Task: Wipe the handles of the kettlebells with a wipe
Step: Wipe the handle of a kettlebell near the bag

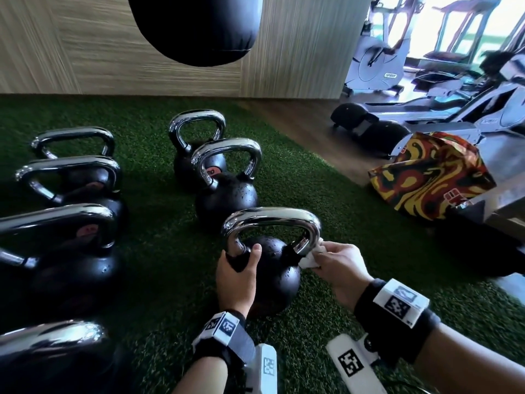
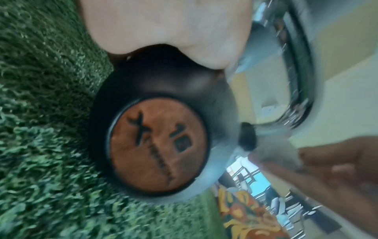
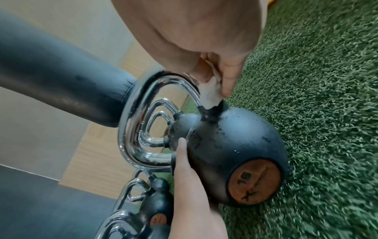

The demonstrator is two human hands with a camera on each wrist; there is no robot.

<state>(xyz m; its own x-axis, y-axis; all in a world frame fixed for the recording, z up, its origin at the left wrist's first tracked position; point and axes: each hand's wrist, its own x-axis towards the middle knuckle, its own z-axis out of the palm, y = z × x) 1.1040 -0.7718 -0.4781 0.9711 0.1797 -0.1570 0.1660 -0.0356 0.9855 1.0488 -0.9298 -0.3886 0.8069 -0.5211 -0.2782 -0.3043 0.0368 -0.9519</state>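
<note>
The nearest black kettlebell (image 1: pixel 272 277) stands on green turf, its chrome handle (image 1: pixel 272 218) upright and beaded with droplets. My left hand (image 1: pixel 241 253) grips it at the left root of the handle, thumb on top of the ball. My right hand (image 1: pixel 324 255) pinches a crumpled white wipe (image 1: pixel 308 260) against the lower right leg of the handle. In the right wrist view the wipe (image 3: pixel 210 93) sits just above where that leg meets the ball (image 3: pixel 235 145). In the left wrist view the orange weight disc (image 2: pixel 157 145) faces the camera, blurred.
Two more kettlebells (image 1: pixel 227 194) stand in line behind this one, and several (image 1: pixel 71 251) fill a column on the left. A black punching bag (image 1: pixel 196 27) hangs overhead. A colourful patterned bag (image 1: pixel 431 177) and exercise machines (image 1: pixel 377 61) stand at the right.
</note>
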